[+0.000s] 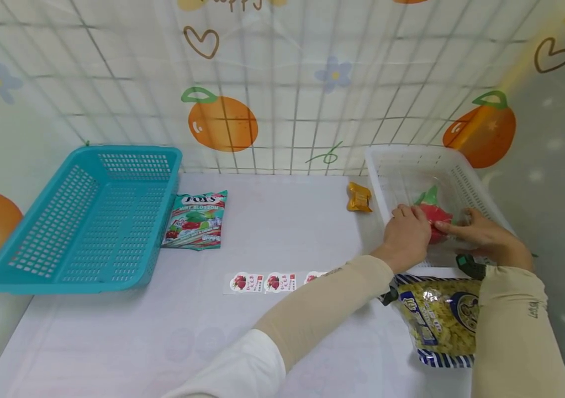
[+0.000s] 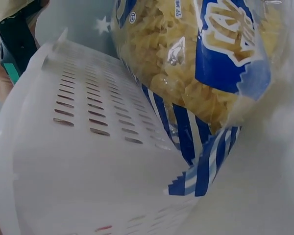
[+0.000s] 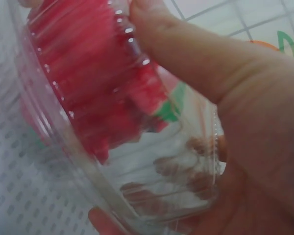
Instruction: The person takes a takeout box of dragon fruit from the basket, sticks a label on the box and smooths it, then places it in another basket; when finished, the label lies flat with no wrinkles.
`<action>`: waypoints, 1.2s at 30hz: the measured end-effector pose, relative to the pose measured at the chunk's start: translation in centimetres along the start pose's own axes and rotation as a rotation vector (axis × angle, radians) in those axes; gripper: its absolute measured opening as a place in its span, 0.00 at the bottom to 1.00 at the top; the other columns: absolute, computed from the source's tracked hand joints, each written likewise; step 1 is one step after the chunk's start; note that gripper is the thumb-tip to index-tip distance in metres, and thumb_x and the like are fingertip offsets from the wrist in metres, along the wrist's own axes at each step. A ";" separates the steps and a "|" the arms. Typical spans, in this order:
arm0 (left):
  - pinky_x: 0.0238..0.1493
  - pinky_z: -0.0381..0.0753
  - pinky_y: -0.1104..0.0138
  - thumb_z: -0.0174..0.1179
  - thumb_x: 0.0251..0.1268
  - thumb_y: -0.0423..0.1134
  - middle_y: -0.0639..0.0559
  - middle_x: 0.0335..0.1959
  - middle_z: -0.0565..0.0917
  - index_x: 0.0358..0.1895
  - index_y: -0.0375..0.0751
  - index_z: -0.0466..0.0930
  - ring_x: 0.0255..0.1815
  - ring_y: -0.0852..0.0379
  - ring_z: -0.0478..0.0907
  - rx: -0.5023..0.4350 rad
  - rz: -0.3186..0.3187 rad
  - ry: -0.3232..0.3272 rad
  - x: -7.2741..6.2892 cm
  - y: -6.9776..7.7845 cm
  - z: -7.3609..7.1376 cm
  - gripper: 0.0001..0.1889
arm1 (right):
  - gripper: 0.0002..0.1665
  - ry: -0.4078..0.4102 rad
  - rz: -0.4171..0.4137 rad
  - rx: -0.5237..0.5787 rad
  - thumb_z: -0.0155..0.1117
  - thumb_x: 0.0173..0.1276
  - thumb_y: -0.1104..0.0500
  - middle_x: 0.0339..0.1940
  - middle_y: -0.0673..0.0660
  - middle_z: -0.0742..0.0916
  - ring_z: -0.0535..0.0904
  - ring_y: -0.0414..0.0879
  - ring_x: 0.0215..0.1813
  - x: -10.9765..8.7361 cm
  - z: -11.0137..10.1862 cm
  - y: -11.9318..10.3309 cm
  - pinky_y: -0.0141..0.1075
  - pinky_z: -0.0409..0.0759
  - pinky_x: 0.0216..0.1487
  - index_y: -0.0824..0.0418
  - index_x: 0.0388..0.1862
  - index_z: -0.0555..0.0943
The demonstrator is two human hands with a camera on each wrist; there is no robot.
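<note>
Inside the white basket (image 1: 379, 177) at the right, a clear plastic box (image 3: 152, 196) holds a red dragon fruit (image 1: 433, 215) with green tips. My right hand (image 1: 493, 235) grips the box from the right, its thumb over the near side; the right wrist view shows its fingers through the clear plastic. On the other side my left hand (image 1: 406, 235) holds the box with bent fingers, partly hidden by the back of the hand. The left wrist view shows only the basket's outer wall (image 2: 88, 171) and a pasta bag (image 2: 171, 54), not the left fingers.
The pasta bag lies against the basket's near side, under the right forearm. A small orange packet (image 1: 359, 197) sits left of the basket. Fruit stickers (image 1: 262, 282) lie mid-table. Beside a teal basket (image 1: 70, 287) rests a FOX'S candy bag (image 1: 195, 221). A wire grid (image 1: 282, 132) stands behind.
</note>
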State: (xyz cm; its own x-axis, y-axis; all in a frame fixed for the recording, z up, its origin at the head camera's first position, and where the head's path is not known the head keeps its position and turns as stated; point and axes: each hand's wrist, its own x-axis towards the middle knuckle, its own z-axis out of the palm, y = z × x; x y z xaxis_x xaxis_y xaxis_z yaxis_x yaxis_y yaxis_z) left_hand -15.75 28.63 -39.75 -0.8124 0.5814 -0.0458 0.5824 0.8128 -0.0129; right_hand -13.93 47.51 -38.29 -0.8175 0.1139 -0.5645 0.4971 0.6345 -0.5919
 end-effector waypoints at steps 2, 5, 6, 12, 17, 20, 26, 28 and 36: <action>0.62 0.79 0.73 0.54 0.74 0.57 0.41 0.75 0.67 0.80 0.42 0.58 0.69 0.53 0.71 -0.036 -0.014 0.009 -0.1 0.0 0.0 0.38 | 0.72 0.005 -0.003 0.009 0.53 0.75 0.31 0.76 0.85 0.33 0.48 0.85 0.73 -0.1 -0.1 0.0 0.66 0.67 0.69 0.71 0.76 0.15; 0.61 0.79 0.73 0.56 0.74 0.55 0.42 0.74 0.68 0.79 0.42 0.59 0.67 0.54 0.70 -0.086 -0.022 0.037 -0.2 0.0 0.0 0.37 | 0.72 0.019 -0.001 0.006 0.53 0.74 0.31 0.76 0.86 0.36 0.52 0.84 0.73 -0.3 -0.3 -0.2 0.63 0.73 0.66 0.72 0.76 0.16; 0.61 0.79 0.73 0.56 0.74 0.55 0.42 0.73 0.68 0.79 0.42 0.60 0.66 0.55 0.70 -0.099 -0.018 0.054 -0.2 -0.1 0.0 0.37 | 0.72 0.028 -0.001 0.003 0.53 0.74 0.30 0.76 0.86 0.37 0.53 0.83 0.72 -0.4 -0.4 -0.3 0.62 0.74 0.65 0.72 0.76 0.16; 0.64 0.77 0.71 0.53 0.76 0.57 0.42 0.68 0.69 0.76 0.38 0.64 0.63 0.54 0.69 -0.176 0.032 0.212 -0.5 -0.9 -0.4 0.34 | 0.72 0.052 0.000 -0.005 0.52 0.74 0.30 0.76 0.87 0.40 0.55 0.82 0.72 -1.4 -1.0 -1.2 0.57 0.78 0.62 0.72 0.76 0.16; 0.67 0.75 0.70 0.53 0.76 0.59 0.41 0.70 0.68 0.75 0.38 0.66 0.65 0.53 0.68 -0.208 0.060 0.276 -0.8 -1.2 -1.0 0.35 | 0.70 0.045 -0.017 0.027 0.50 0.75 0.30 0.77 0.86 0.38 0.55 0.82 0.72 -2.2 -1.4 -1.7 0.50 0.85 0.55 0.70 0.76 0.15; 0.68 0.75 0.67 0.52 0.76 0.59 0.39 0.73 0.66 0.76 0.37 0.64 0.69 0.50 0.67 -0.215 0.068 0.282 -1.1 -1.4 -1.4 0.36 | 0.70 0.051 -0.036 0.029 0.50 0.75 0.30 0.77 0.86 0.39 0.57 0.81 0.72 -2.7 -1.4 -2.1 0.50 0.86 0.55 0.70 0.76 0.15; 0.73 0.71 0.65 0.50 0.77 0.59 0.37 0.78 0.61 0.79 0.38 0.59 0.75 0.48 0.63 -0.250 0.063 0.255 -2.0 -2.1 -2.9 0.37 | 0.69 0.081 -0.058 -0.012 0.50 0.75 0.31 0.77 0.86 0.40 0.54 0.82 0.73 -3.5 -1.7 -3.4 0.51 0.86 0.54 0.69 0.76 0.15; 0.73 0.70 0.66 0.49 0.78 0.59 0.37 0.78 0.61 0.79 0.38 0.59 0.76 0.48 0.63 -0.246 0.062 0.258 -2.2 -2.4 -3.2 0.38 | 0.69 0.088 -0.064 -0.020 0.50 0.76 0.31 0.78 0.85 0.40 0.53 0.82 0.74 -3.8 -1.8 -3.8 0.49 0.87 0.52 0.69 0.76 0.15; 0.75 0.67 0.67 0.51 0.77 0.60 0.39 0.79 0.61 0.79 0.40 0.59 0.75 0.48 0.63 -0.269 0.043 0.282 -3.5 -3.6 -4.0 0.38 | 0.68 0.116 -0.089 -0.027 0.51 0.76 0.32 0.78 0.84 0.39 0.53 0.83 0.74 -5.2 -1.1 -5.7 0.45 0.88 0.49 0.68 0.77 0.16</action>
State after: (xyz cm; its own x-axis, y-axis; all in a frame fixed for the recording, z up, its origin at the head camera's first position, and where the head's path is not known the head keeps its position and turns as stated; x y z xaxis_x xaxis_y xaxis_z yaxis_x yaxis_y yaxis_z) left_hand -15.13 23.84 -35.54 -0.7855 0.5720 0.2360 0.6178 0.7464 0.2473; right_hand -12.89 44.17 -31.35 -0.8871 0.1429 -0.4388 0.4141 0.6662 -0.6203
